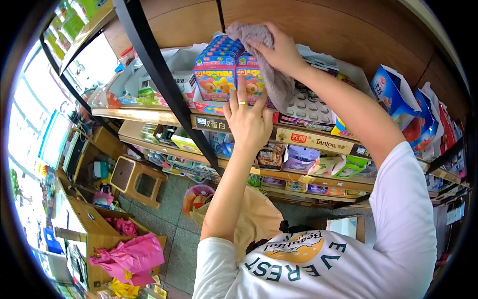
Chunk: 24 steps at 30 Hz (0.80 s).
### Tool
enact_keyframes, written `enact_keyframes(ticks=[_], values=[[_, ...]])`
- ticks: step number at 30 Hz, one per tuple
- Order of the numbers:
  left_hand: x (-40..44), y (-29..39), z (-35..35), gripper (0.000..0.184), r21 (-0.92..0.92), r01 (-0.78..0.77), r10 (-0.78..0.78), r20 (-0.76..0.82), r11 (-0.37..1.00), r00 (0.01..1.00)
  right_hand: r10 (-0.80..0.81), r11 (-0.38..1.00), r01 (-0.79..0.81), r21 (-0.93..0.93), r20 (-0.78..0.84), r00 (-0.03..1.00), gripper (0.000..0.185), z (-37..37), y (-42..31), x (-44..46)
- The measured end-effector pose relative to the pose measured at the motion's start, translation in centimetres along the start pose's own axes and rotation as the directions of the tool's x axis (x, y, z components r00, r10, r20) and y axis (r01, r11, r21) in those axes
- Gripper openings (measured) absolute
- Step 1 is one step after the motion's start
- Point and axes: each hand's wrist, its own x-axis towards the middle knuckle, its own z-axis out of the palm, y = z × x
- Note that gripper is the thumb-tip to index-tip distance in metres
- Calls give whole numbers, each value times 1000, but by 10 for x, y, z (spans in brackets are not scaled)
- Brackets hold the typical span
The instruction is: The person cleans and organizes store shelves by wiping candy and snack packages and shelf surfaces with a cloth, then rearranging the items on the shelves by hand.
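Note:
My right hand point(284, 52) grips a grey-brown plush cloth point(269, 74), which hangs down over the right side of the small candy boxes. With a ring on one finger, my left hand point(246, 119) lies with its fingers spread against the front of the pink and blue candy boxes point(215, 82). These boxes stand in rows in a display tray on the upper shelf. To the right of the cloth is a tray of round dark pieces in grey holders point(311, 107), partly covered by my right arm.
A black metal shelf post point(167, 84) rises left of the boxes. Blue snack bags point(393, 92) stand at the right end. Lower shelves hold more packets point(301, 158). On the floor side are a brown plastic stool point(137, 182) and a wooden cabinet with a pink bag point(132, 259).

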Motion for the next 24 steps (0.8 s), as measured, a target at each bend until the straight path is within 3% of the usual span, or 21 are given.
enact_keyframes(ticks=[2, 3, 4, 6, 7, 8, 10, 12, 14, 16, 18, 20, 21, 22, 24], values=[[0, 0, -2, 26, -29, 21, -20, 13, 999, 1000, 129, 940, -56, 337, -198, 972, 50, -3, 17, 20], [0, -1, -5, 30, -5, 10, -10, 74, 1000, 997, 176, 868, -65, 492, -183, 967, 54, -7, 26, 34], [2, -1, -6, 30, -3, 6, -6, 69, 1000, 998, 173, 868, -59, 493, -189, 967, 54, -19, 9, 41], [8, -3, -9, 34, -47, 31, -34, -56, 998, 998, -74, 909, 84, 408, -40, 996, 36, -50, -44, 62], [11, -7, -13, 37, -31, 38, -41, -84, 999, 996, -47, 984, 51, 173, -25, 999, 57, -40, -48, 76], [15, -15, -12, 37, -12, 40, -41, -91, 999, 995, -95, 951, 31, 307, 196, 976, 57, -36, -46, 74], [20, -32, -9, 34, 42, 146, -131, -248, 988, 960, -208, 951, 295, -90, 519, 829, 59, 4, -56, 75], [17, -43, -6, 39, 102, 182, -160, -197, 978, 967, -209, 932, 326, -157, 499, 841, 60, 58, -42, 42], [12, -45, -3, 39, 84, 196, -189, -89, 977, 978, -210, 938, 310, -157, 453, 866, 55, 52, -48, 40], [10, -44, -1, 40, 60, 231, -227, -64, 971, 972, -160, 946, 268, -184, 453, 877, 52, 47, -52, 35], [12, -44, -2, 38, 93, 216, -211, -66, 972, 975, -216, 921, 324, -219, 404, 889, 47, 54, -45, 33], [11, -43, -6, 38, 108, 234, -229, -54, 966, 972, -205, 963, 237, -130, 223, 953, 46, 54, -47, 32], [10, -42, -5, 38, 116, 235, -230, -52, 965, 972, -59, 988, 92, -121, 251, 966, 46, 52, -48, 39], [10, -43, -5, 38, 122, 231, -227, -51, 965, 973, -69, 988, 101, -118, 250, 966, 46, 53, -44, 45], [9, -45, -5, 37, 125, 224, -218, -57, 967, 974, -19, 999, 20, 49, -24, 1000, 49, 54, -33, 53]])
